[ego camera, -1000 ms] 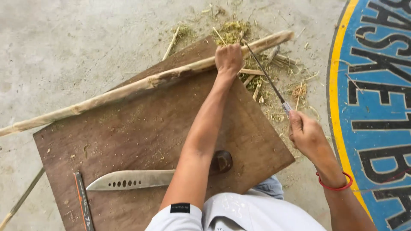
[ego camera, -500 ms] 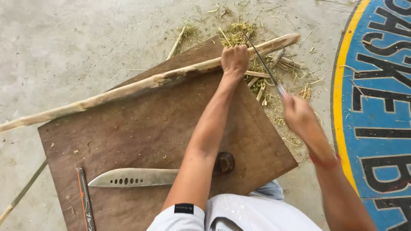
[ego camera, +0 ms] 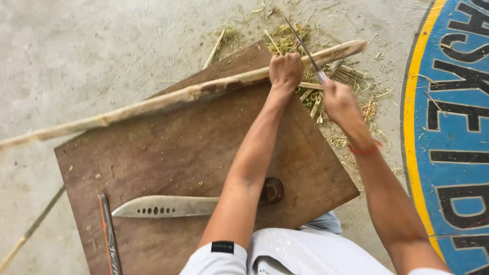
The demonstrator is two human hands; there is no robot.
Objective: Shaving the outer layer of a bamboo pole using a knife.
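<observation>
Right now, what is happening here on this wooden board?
A person works over a brown wooden board lying on a concrete floor. The left hand grips a long pale stick and presses it against the board. The right hand holds a thin knife, its blade angled at the stick near its far end. Peelings and fibres lie past the board's edge. A large blade with holes rests on the board, untouched.

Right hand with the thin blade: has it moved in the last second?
Yes. The right hand swung the thin blade up and in toward the long stick beside the left hand.
</observation>
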